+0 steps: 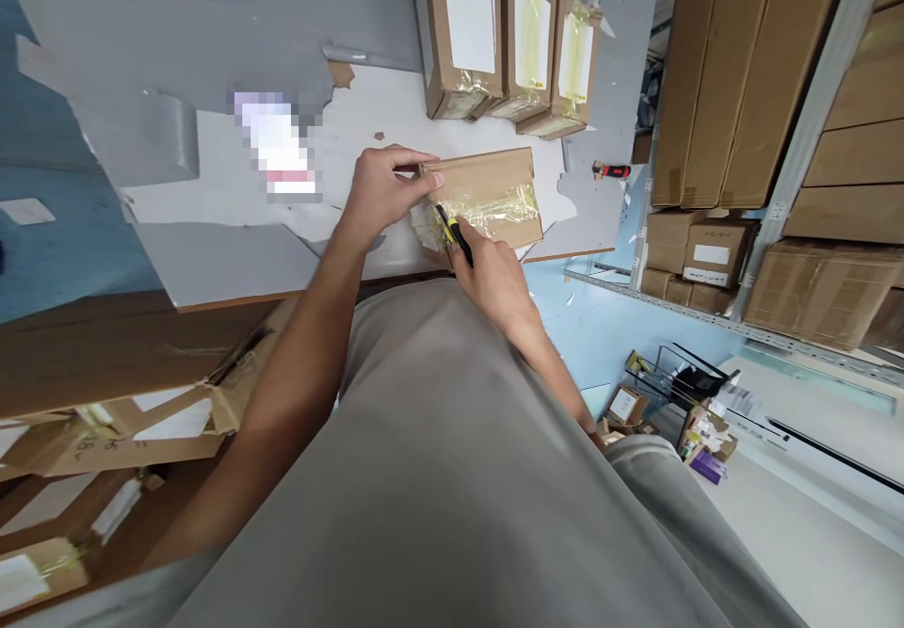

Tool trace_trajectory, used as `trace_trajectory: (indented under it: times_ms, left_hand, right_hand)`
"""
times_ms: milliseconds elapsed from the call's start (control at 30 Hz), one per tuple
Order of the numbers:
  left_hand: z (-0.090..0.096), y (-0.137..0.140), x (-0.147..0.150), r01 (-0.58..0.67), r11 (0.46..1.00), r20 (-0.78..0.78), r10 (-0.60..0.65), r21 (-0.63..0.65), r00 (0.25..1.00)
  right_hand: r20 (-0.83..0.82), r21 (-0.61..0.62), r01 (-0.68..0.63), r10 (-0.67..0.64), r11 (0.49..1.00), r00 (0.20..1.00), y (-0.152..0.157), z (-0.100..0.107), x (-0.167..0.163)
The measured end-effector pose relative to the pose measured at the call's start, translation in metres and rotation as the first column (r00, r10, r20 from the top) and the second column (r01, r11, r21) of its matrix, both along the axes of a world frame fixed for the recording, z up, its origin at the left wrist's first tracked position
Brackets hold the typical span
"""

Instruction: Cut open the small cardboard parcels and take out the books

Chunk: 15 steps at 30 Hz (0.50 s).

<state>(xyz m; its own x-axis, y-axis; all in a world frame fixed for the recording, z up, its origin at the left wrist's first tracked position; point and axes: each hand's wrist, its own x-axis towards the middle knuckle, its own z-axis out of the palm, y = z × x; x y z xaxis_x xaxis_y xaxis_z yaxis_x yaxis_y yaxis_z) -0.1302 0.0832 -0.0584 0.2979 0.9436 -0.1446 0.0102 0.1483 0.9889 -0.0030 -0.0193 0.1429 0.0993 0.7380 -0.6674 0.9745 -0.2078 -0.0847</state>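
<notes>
A small cardboard box (487, 176) lies on the table in front of me, with crinkled clear yellowish tape along its near part and left end. My left hand (381, 190) grips the box's left end, thumb on top and fingers at the far corner. In my right hand (494, 280) is a black and yellow utility knife (459, 234). Its tip points away from me and meets the taped left end of the box. Whether the blade has gone through the tape, I cannot tell.
Three taped cartons (526, 44) with white labels stand behind the box. A red and black cutter (611, 170) lies at the table's right. Shelves of cartons (734, 82) rise on the right. An open large carton (127, 421) sits at lower left. A blurred patch (277, 143) covers something on the table.
</notes>
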Motion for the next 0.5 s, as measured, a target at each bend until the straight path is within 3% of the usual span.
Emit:
trace_trajectory:
  times_ms: [233, 500]
  left_hand:
    - [0.0083, 0.0007, -0.0015, 0.058, 0.998, -0.066, -0.058, -0.01, 0.996]
    - [0.0054, -0.0029, 0.0008, -0.013, 1.0, -0.032, 0.013, -0.001, 0.999]
  right_hand:
    - [-0.048, 0.016, 0.038, -0.037, 0.999, 0.998, -0.0013, 0.0049, -0.0001]
    - [-0.095, 0.037, 0.073, -0.069, 0.997, 0.993, -0.0044, 0.0009, 0.0038]
